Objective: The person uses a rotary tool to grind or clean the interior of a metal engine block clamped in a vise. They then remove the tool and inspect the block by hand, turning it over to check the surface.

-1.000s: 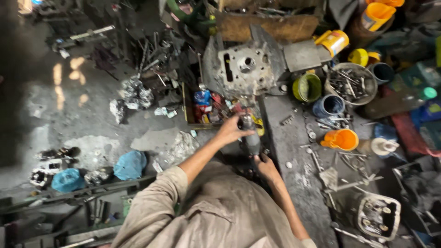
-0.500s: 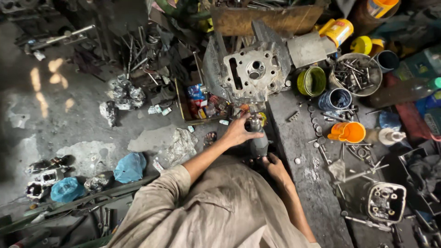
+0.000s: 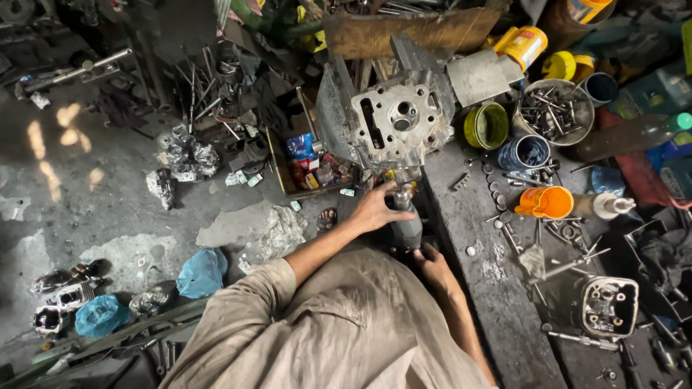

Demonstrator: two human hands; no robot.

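Head view: I look straight down over my own chest and both forearms at a cluttered workbench [image 3: 497,302].
Left hand: my left hand [image 3: 375,209] is wrapped around the upper part of a grey power tool [image 3: 408,225], fingers curled fully about its body.
Right hand: my right hand [image 3: 432,261] sits at the lower end of the same tool, close to my shirt; I cannot tell how tightly it is closed, since the tool and my shirt hide most of the fingers.
Tool: it stands roughly upright between my two hands, its top end pointing at the metal engine head [image 3: 400,119] just beyond my left hand.
Engine head: pale cast metal with a round hole in the middle, lying at the bench edge and touching or nearly touching the tool tip; I cannot tell which.
Beyond the grip, to the right: a green cup [image 3: 487,125], a blue cup [image 3: 525,153], an orange cup [image 3: 545,202] and a round tin of bolts [image 3: 553,112], all well apart from my hands.
Left of the grip: an open box of small packets [image 3: 311,162] near my left hand, and a blue plastic bag [image 3: 200,272] farther off on the floor.
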